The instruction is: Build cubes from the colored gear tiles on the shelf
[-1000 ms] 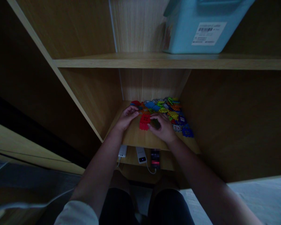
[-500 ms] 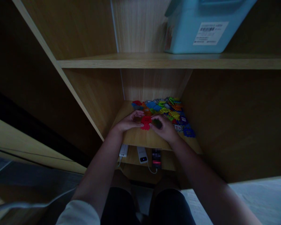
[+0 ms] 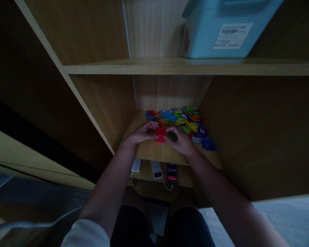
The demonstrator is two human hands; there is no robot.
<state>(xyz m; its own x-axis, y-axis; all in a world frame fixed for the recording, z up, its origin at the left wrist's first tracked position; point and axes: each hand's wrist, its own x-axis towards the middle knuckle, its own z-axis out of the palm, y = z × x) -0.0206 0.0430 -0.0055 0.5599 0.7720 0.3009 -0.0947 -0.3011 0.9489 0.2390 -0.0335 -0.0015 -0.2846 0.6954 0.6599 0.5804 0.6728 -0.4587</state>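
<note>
Red piece (image 3: 160,135): in both hands, in front of the pile (image 3: 181,120)
Left hand (image 3: 144,132): thumb and fingertips narrowed on the red piece's left edge
Right hand (image 3: 180,139): thumb and forefinger pinching its right edge, near the pile
Pile: many-coloured
Bin (image 3: 221,43): on the upper shelf (image 3: 154,69), above the pile
Phone (image 3: 172,174): below the pile, beside a white device (image 3: 156,168)

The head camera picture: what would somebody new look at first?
Probably the big blue tub at the top right, on the upper shelf. Next might come the bright red piece in the middle, between the left hand and right hand. Behind it and to its right spreads a colourful pile.
</note>
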